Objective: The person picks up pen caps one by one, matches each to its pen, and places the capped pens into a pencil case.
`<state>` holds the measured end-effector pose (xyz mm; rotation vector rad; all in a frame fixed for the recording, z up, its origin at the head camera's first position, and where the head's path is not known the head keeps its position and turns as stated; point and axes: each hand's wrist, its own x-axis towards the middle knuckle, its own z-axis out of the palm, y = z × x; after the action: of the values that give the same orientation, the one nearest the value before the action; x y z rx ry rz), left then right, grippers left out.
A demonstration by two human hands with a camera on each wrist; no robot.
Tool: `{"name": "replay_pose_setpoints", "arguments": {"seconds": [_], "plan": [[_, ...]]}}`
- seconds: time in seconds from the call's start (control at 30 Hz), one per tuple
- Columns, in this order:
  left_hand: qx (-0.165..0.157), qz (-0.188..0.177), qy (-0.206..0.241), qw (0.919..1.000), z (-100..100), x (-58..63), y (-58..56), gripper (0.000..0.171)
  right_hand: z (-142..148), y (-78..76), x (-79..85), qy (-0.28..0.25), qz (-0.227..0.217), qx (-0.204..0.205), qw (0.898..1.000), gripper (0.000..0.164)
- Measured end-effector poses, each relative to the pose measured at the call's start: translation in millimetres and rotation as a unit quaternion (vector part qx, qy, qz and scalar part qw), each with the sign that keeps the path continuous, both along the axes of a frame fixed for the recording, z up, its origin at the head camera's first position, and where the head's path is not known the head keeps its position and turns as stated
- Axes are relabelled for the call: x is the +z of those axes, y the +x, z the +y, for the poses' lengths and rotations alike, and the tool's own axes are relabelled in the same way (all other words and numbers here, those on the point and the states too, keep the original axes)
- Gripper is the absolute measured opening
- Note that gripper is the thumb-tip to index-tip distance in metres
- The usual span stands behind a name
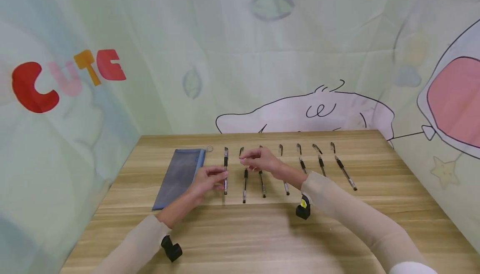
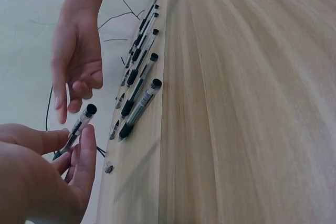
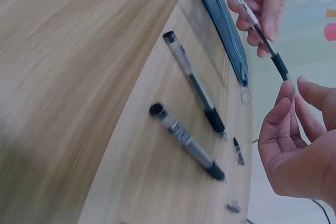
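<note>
My left hand (image 1: 210,180) pinches a clear-barrelled gel pen (image 1: 226,178) with a black grip between thumb and fingers, raised over the table. In the head view a cap (image 1: 226,150) shows in line with the pen's far end. My right hand (image 1: 262,160) hovers to the right of this pen, its fingers loosely bent and nothing visible between them. In the right wrist view its fingertips (image 3: 286,88) overlap the grip end of the pen. Uncapped pens, including one pen (image 1: 245,186) and another pen (image 1: 262,184), lie below the right hand.
Further right lie several more pens (image 1: 346,174) in a row, with loose caps (image 1: 280,149) behind them along the far side of the wooden table (image 1: 240,232). A blue mesh zip pouch (image 1: 178,178) with a ring lies at the left. A printed curtain (image 1: 168,99) stands behind.
</note>
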<state>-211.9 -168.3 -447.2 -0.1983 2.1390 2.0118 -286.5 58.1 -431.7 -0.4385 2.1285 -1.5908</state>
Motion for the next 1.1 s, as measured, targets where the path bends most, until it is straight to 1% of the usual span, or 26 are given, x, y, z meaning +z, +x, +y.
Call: {"name": "replay_pose_setpoints", "arguments": {"seconds": [0.2,0.47,0.63,0.9,1.1], "plan": [[0.002,-0.004,-0.039,0.9992,-5.7,-4.9,-6.0,0.032,20.1,1.0,-0.3,-0.002,-0.028,-0.021,0.999,0.031],[0.015,-0.006,-0.054,0.9984,-11.5,-11.4,-9.5,0.028,43.2,-1.4,-7.8,-0.005,-0.030,-0.016,0.999,0.036],[0.015,-0.007,-0.078,0.9968,-14.8,-14.9,-9.5,0.024,52.4,-1.0,-11.1,-0.006,-0.020,-0.014,1.000,0.040],[0.018,-0.005,-0.114,0.9933,-16.3,-18.2,-10.4,0.024,60.6,1.5,-10.4,0.012,-0.014,-0.041,0.999,0.038],[0.007,0.007,-0.128,0.9917,-17.0,-20.3,-11.2,0.028,69.0,-0.3,-10.1,0.015,-0.024,-0.056,0.998,0.039]]}}
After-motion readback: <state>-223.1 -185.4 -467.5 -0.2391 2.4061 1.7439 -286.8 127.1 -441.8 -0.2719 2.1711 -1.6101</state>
